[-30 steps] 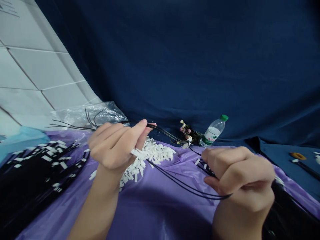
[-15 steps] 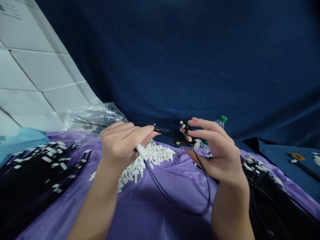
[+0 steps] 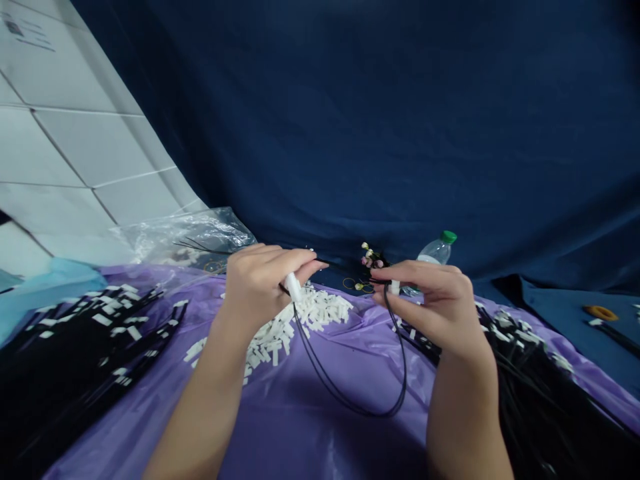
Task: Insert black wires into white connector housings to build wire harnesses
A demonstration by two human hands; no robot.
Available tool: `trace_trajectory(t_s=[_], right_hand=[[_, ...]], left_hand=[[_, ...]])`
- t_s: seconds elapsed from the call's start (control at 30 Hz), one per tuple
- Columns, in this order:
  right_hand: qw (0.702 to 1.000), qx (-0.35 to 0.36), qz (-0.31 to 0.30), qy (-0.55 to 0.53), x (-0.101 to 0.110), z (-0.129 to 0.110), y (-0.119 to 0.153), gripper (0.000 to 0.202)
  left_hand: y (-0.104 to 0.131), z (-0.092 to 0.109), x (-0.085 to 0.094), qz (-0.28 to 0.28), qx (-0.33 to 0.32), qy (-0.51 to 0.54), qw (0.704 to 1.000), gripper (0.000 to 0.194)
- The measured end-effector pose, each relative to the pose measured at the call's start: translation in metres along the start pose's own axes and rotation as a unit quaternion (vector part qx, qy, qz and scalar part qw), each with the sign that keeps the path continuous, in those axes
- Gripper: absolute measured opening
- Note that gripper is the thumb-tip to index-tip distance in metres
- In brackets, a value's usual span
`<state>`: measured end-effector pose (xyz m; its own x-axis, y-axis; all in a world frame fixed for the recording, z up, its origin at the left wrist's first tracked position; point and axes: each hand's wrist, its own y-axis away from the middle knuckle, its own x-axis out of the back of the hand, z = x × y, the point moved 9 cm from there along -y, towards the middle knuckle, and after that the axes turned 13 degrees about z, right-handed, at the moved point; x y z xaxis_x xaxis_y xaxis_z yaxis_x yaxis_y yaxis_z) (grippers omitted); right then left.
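Observation:
My left hand (image 3: 265, 283) is closed on thin black cords, and a white tag (image 3: 293, 287) sticks out below its fingers. The cords (image 3: 345, 402) hang in a loop between both hands. My right hand (image 3: 435, 300) pinches the other end of the cords between thumb and fingers, where a second small white tag (image 3: 395, 287) shows. Black strands run out behind my left hand toward the left. Below and behind my left hand lies a pile of small white pieces (image 3: 320, 310) on the purple sheet (image 3: 300, 427).
Bundles of black cords with white tags lie at the left (image 3: 75, 360) and right (image 3: 545, 400). Behind are a clear plastic bag (image 3: 200, 230), small artificial flowers (image 3: 371, 257), a green-capped bottle (image 3: 437, 251) and a dark blue curtain (image 3: 360, 120). An orange ring (image 3: 601, 313) lies far right.
The fingers of my right hand, spread before, have closed on the cord end. My left hand has shifted slightly right in the view, and its white tag stands more upright.

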<state>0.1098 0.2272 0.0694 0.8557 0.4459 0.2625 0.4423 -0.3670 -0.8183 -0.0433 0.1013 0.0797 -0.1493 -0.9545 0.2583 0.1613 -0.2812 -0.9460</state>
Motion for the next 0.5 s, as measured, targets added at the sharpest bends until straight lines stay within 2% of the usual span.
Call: trace_trajectory(t_s=[0.07,0.13,0.17,0.23,0.3,0.37,0.4,0.47,0.5], right_hand=[[0.997,-0.060,0.033,-0.020,0.002,0.016,0.000,0.020],[0.987,-0.133,0.060,-0.069,0.001,0.037,0.001,0.015],[0.978,-0.171,0.070,-0.098,0.001,0.049,0.002,0.014],[0.955,-0.242,0.090,-0.148,-0.001,0.073,0.005,0.013],[0.928,-0.306,0.115,-0.180,-0.001,0.097,0.010,0.015],[0.895,-0.365,0.139,-0.215,-0.004,0.118,0.015,0.019],[0.880,-0.387,0.149,-0.234,-0.006,0.125,0.017,0.021],[0.857,-0.411,0.169,-0.260,-0.011,0.136,0.020,0.023],[0.851,-0.415,0.180,-0.268,-0.013,0.139,0.020,0.024]], left_hand=[[0.000,-0.011,-0.005,-0.008,0.099,0.068,0.993,0.012],[0.005,-0.027,-0.014,-0.038,0.227,0.166,0.959,0.023],[0.009,-0.033,-0.020,-0.057,0.290,0.228,0.928,0.029],[0.016,-0.041,-0.028,-0.071,0.397,0.358,0.842,0.035],[0.020,-0.047,-0.030,-0.045,0.473,0.464,0.747,0.031],[0.022,-0.054,-0.030,-0.001,0.530,0.518,0.672,0.020],[0.024,-0.058,-0.031,0.020,0.552,0.529,0.644,0.013],[0.027,-0.065,-0.032,0.064,0.582,0.536,0.608,0.001],[0.028,-0.069,-0.032,0.085,0.590,0.538,0.597,0.006]])
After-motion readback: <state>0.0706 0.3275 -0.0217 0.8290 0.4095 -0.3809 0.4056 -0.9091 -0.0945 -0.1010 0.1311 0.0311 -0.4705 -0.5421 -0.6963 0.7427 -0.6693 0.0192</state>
